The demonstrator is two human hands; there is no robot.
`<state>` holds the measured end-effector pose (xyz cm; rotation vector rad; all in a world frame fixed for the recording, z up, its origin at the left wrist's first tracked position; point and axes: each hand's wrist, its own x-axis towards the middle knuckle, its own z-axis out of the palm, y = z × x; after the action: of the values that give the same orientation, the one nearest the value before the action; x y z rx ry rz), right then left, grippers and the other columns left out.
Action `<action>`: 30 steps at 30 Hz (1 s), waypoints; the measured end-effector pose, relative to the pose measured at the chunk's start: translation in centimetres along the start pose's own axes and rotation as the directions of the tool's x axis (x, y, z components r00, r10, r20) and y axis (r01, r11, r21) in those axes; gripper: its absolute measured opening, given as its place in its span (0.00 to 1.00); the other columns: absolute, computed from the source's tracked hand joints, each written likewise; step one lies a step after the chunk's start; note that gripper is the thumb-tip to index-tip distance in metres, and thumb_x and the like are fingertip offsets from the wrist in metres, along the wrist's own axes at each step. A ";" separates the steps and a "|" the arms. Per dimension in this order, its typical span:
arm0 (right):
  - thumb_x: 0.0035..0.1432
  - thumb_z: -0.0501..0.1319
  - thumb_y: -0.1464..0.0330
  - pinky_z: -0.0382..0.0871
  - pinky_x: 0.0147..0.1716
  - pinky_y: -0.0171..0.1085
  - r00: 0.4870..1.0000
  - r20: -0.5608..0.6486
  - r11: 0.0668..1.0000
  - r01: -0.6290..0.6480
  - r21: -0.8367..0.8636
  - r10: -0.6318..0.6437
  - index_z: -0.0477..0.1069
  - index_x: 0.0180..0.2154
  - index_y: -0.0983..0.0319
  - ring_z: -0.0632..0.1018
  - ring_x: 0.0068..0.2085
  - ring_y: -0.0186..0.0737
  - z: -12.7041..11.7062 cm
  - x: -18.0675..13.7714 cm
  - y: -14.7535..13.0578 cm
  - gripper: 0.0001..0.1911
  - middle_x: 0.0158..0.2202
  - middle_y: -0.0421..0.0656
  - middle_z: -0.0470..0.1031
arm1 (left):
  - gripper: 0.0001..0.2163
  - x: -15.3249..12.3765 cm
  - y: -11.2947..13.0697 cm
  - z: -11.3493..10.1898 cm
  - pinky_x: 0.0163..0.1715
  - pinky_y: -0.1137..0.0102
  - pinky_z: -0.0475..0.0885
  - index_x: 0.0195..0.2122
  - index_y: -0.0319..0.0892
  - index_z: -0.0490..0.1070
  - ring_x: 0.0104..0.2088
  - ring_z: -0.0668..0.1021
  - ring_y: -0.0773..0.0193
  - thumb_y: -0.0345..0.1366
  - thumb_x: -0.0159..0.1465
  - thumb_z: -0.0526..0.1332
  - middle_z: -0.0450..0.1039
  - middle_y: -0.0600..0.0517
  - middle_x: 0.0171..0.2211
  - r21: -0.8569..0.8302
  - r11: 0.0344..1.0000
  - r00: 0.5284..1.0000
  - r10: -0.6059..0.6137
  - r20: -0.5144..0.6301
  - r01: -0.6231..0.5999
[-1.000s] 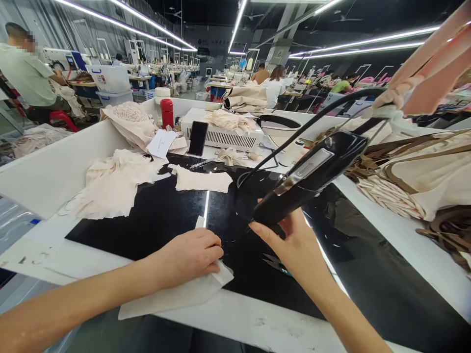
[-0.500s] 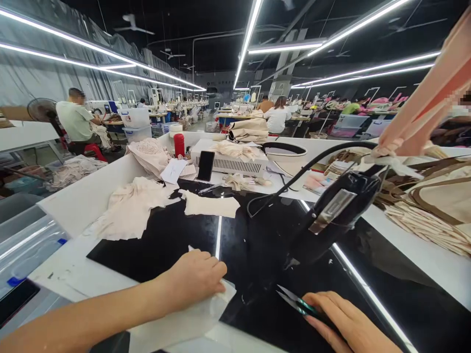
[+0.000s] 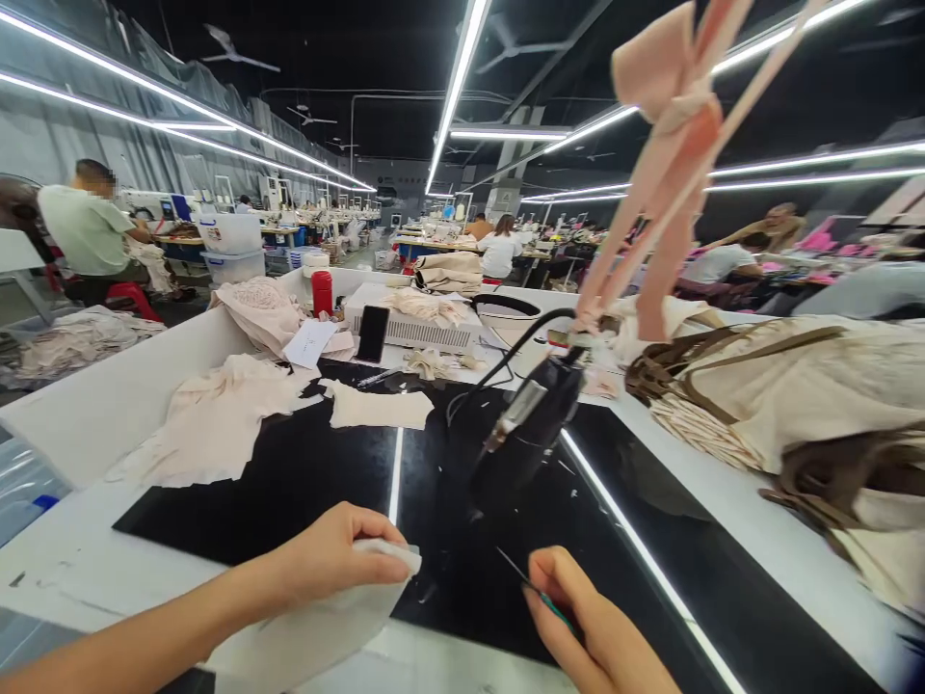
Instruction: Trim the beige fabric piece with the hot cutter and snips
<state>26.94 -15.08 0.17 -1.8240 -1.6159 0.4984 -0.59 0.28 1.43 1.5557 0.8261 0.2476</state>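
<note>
A worker's left hand (image 3: 325, 551) pinches a sheet of pale fabric (image 3: 310, 641) at the near edge of a white counter (image 3: 62, 588), fingers closed on one folded corner while the rest hangs below the hand. The right hand (image 3: 578, 617), well apart from it, grips a pair of green-handled snips (image 3: 555, 609), fingers curled around the handle and the thin tip angled away toward the middle of a black mat (image 3: 281, 501). Above the mat, a dark hand tool (image 3: 541, 395), blurred, hangs at a slant from knotted pink strips (image 3: 672, 193), a black cable (image 3: 506, 361) looping off to its left. Beyond the left hand lies a cream cut piece (image 3: 380, 405), flat on the mat, with a heap of pale cloth (image 3: 217, 419) to its left. Behind them stand a phone (image 3: 372, 333), tilted upright, a red bottle (image 3: 322, 292) and a vented white box (image 3: 434, 333) topped with more cloth. Cream fabric with brown straps (image 3: 780, 386) crowds the right side of the counter. In the background at left, a co-worker in a light green shirt (image 3: 91, 226) sits on a red stool (image 3: 134, 299), beneath long strip lights (image 3: 455, 92)
</note>
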 end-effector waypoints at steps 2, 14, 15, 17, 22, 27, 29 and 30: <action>0.74 0.54 0.56 0.74 0.36 0.34 0.999 0.009 0.999 -0.038 0.040 0.038 0.72 0.49 0.55 0.76 0.33 0.39 0.3 -0.1 -1.5 0.13 0.33 0.38 0.74 | 0.21 -0.4 0.0 0.0 0.35 0.70 0.63 0.37 0.40 0.84 0.33 0.70 0.63 0.53 0.54 0.73 0.72 0.54 0.30 -0.021 1.000 1.000 -0.013 0.024 0.013; 0.72 0.54 0.42 0.75 0.63 0.46 0.970 0.239 0.974 -0.102 0.202 0.052 0.79 0.60 0.55 0.81 0.60 0.53 1.2 -0.3 -4.2 0.32 0.59 0.51 0.82 | 0.18 -1.9 1.1 0.2 0.42 0.69 0.70 0.36 0.42 0.87 0.39 0.78 0.58 0.53 0.57 0.73 0.83 0.50 0.36 -0.064 0.998 0.999 -0.016 0.037 0.018; 0.73 0.54 0.42 0.77 0.61 0.45 0.969 0.244 0.974 -0.085 0.211 0.031 0.79 0.59 0.55 0.82 0.59 0.52 1.3 -0.2 -4.3 0.31 0.57 0.51 0.82 | 0.17 -2.0 1.2 0.2 0.43 0.69 0.71 0.36 0.43 0.88 0.40 0.79 0.58 0.52 0.57 0.74 0.84 0.50 0.36 -0.074 0.997 0.999 -0.015 0.044 0.018; 0.73 0.55 0.43 0.80 0.56 0.42 0.963 0.269 0.974 -0.056 0.220 -0.005 0.80 0.59 0.53 0.84 0.56 0.51 1.5 0.0 -4.8 0.29 0.54 0.48 0.84 | 0.16 -2.2 1.3 0.2 0.43 0.69 0.72 0.37 0.43 0.88 0.40 0.80 0.58 0.51 0.57 0.74 0.85 0.50 0.36 -0.085 0.996 0.998 -0.013 0.057 0.018; 0.75 0.54 0.45 0.80 0.52 0.40 0.956 0.294 0.980 -0.044 0.194 -0.015 0.80 0.60 0.50 0.85 0.49 0.46 2.3 -0.1 -5.5 0.27 0.50 0.45 0.84 | 0.15 -2.5 1.0 0.1 0.43 0.69 0.73 0.38 0.43 0.89 0.42 0.82 0.56 0.49 0.58 0.74 0.86 0.50 0.37 -0.068 0.998 0.998 0.005 0.066 -0.001; 0.76 0.53 0.47 0.79 0.48 0.38 0.949 0.313 0.982 -0.024 0.188 -0.036 0.80 0.59 0.51 0.84 0.45 0.43 3.0 0.0 -5.6 0.25 0.46 0.44 0.84 | 0.15 -2.5 0.9 0.1 0.44 0.69 0.74 0.39 0.43 0.89 0.44 0.83 0.54 0.48 0.59 0.74 0.87 0.50 0.39 -0.044 0.999 0.998 0.015 0.063 -0.012; 0.77 0.53 0.48 0.79 0.47 0.37 0.946 0.319 0.981 -0.011 0.193 -0.052 0.80 0.58 0.51 0.84 0.44 0.42 3.2 0.0 -5.8 0.24 0.44 0.43 0.83 | 0.14 -2.5 0.9 0.1 0.45 0.68 0.75 0.39 0.43 0.89 0.44 0.84 0.54 0.47 0.59 0.73 0.87 0.50 0.39 -0.049 0.998 0.997 0.028 0.067 -0.024; 0.77 0.53 0.48 0.78 0.47 0.37 0.945 0.322 0.981 -0.009 0.196 -0.056 0.80 0.57 0.51 0.83 0.44 0.42 3.3 0.0 -5.9 0.24 0.44 0.42 0.83 | 0.14 -2.5 0.8 0.2 0.45 0.68 0.75 0.39 0.43 0.89 0.44 0.84 0.54 0.47 0.59 0.73 0.87 0.50 0.39 -0.057 0.998 0.997 0.034 0.069 -0.030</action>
<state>20.43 -14.13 1.84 -1.6362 -1.7303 0.9554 -1.96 -1.34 2.91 1.5182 0.7338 0.2361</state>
